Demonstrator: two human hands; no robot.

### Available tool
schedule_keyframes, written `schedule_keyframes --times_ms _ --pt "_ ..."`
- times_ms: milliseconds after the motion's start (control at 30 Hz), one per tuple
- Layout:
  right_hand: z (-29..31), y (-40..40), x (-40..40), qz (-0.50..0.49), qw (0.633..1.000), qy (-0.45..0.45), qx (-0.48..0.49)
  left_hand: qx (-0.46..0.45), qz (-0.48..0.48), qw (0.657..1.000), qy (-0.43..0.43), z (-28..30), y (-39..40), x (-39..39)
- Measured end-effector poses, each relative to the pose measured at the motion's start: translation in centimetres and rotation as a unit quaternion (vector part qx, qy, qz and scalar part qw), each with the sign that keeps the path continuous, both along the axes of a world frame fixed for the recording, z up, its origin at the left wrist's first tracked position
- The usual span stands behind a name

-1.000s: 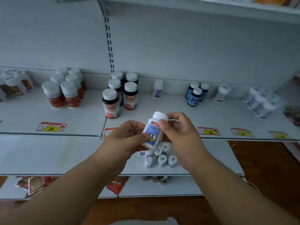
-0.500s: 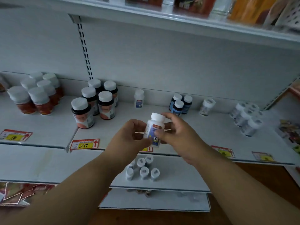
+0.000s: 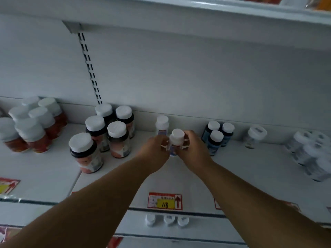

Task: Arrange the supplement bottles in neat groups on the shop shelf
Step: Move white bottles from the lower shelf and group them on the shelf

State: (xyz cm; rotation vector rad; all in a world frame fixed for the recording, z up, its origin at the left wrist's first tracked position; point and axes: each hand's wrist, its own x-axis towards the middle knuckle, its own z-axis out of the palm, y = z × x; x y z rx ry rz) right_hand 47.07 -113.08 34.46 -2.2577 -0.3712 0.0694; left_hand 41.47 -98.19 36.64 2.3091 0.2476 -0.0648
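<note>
Both hands hold a small white bottle (image 3: pixel 175 140) with a white cap and blue label, upright and low over the white shelf (image 3: pixel 179 176). My left hand (image 3: pixel 154 149) grips its left side and my right hand (image 3: pixel 192 146) grips its right side. Just behind it stands a matching small white bottle (image 3: pixel 162 123) against the back wall. Left of my hands is a group of dark bottles with white caps (image 3: pixel 105 133). Three blue bottles (image 3: pixel 217 134) stand to the right.
Several red-labelled bottles (image 3: pixel 30 126) fill the far left. A clear jar (image 3: pixel 255 136) and a cluster of white bottles (image 3: pixel 311 151) stand on the right. A price tag reading 118 (image 3: pixel 164 201) marks the shelf edge. Small white bottles (image 3: pixel 167 219) sit on the lower shelf.
Both hands have carried the small white bottle forward from in front of my chest onto the shelf area, close to the matching bottle. The camera has moved closer and tilted up.
</note>
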Motion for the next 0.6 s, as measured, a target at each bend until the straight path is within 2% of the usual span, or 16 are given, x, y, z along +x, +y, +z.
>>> schedule_keyframes --times_ms 233,400,600 --pt "-1.2 2.5 4.1 -0.065 0.998 -0.023 -0.013 -0.059 -0.006 0.998 -0.003 -1.5 1.1 4.1" --pt "-1.2 3.6 4.9 -0.087 0.996 -0.013 -0.029 -0.047 0.009 0.998 -0.05 -1.1 0.5 4.1" --pt "-1.0 3.1 3.5 -0.098 0.994 -0.027 -0.032 -0.037 0.021 0.998 -0.049 -0.7 0.4 2.1"
